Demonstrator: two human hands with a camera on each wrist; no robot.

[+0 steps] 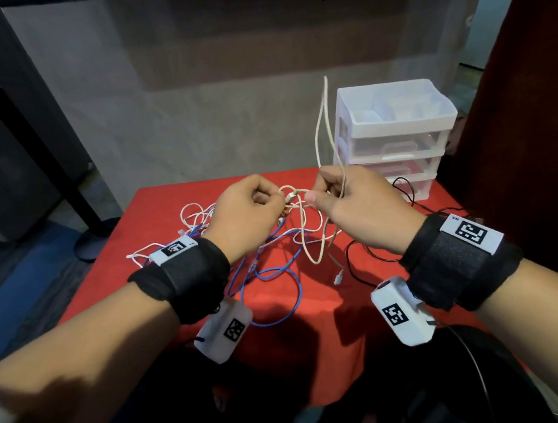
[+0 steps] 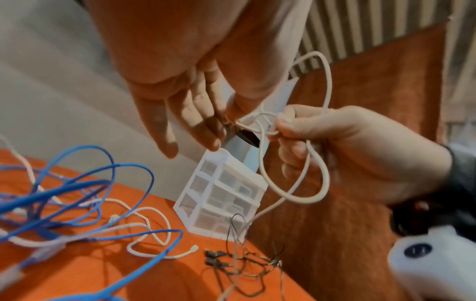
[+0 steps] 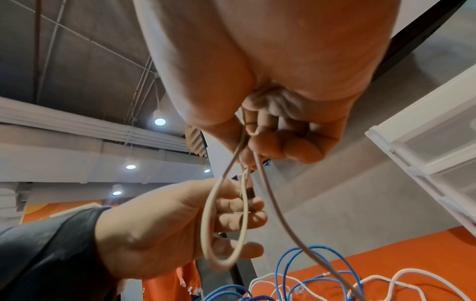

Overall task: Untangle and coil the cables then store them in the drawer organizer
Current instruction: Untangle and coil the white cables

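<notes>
Both hands are raised above the red table and hold one cream cable. My left hand pinches it by the plug end, thumb against fingers. Beside it, my right hand grips the knotted loops, and one long loop rises above the fist. In the left wrist view the left hand and right hand meet at the knot, with a cable loop hanging below. The right wrist view shows the right hand curled round the cable. The white drawer organizer stands at the back right.
A tangle of blue and white cables lies on the cloth below the hands, also visible from the left wrist. A thin black cable trails at the right, near the organizer. A dark red curtain hangs close on the right.
</notes>
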